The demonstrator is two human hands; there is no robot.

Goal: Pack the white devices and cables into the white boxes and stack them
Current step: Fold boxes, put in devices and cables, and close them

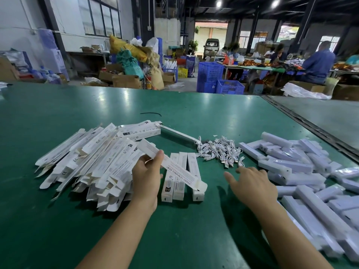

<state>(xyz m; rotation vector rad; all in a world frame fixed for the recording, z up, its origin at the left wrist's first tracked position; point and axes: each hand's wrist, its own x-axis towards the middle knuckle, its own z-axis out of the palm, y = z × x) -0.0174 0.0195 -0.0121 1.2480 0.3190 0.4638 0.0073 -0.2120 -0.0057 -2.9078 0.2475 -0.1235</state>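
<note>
My left hand grips a long white box, held slantwise above three packed boxes that lie side by side on the green table. The held box's lower end flap hangs open. A heap of flat empty boxes lies to the left. My right hand hovers with fingers spread, holding nothing, just in front of a tangle of white cables. A pile of long white devices fills the right side.
One white device lies alone behind the packed boxes. A thin black strip rests farther back. A grey table adjoins on the right. Blue crates, cartons and seated people are beyond the far edge.
</note>
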